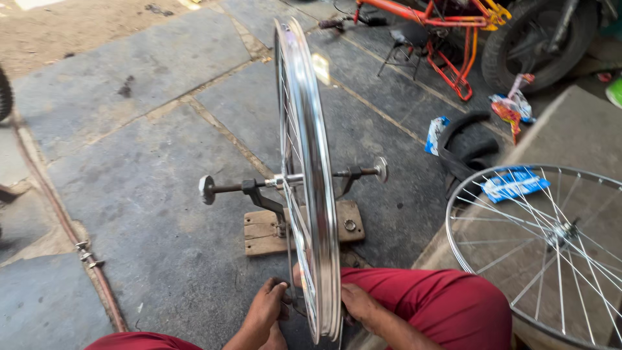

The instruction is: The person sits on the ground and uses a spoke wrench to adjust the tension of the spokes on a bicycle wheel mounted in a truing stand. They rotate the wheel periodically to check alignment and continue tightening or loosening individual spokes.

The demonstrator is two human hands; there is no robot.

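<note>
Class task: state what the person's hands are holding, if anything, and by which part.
Both the left hand and right hand grip the upright bicycle wheel at the bottom, near the rim, one each side.

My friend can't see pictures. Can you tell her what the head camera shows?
A shiny bicycle wheel stands upright in a truing stand on a wooden block, and a seated person's left hand and right hand touch its bottom rim. A second wheel lies to the right.
</note>
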